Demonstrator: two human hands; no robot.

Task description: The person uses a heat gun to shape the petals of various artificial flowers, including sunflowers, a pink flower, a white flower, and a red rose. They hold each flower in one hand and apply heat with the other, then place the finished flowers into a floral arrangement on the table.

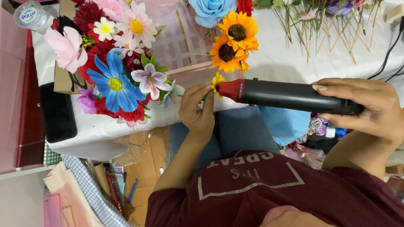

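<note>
**A craft table for artificial flowers**

A home workshop: a white-clothed table (275,58) heaped with bright fabric flowers (116,82), loose wire-stemmed blooms (320,20), a black glue gun with red nozzle (283,95), folded cloth and paper sheets (88,206) stacked on the wooden floor

Table: white cloth-covered top (275,58), spanning the upper view.
Floor: light wood boards (142,153) beneath the table edge.
Left side: pink and dark red panels (3,97), upright beside the table.
Light: even, soft shadows.
</note>
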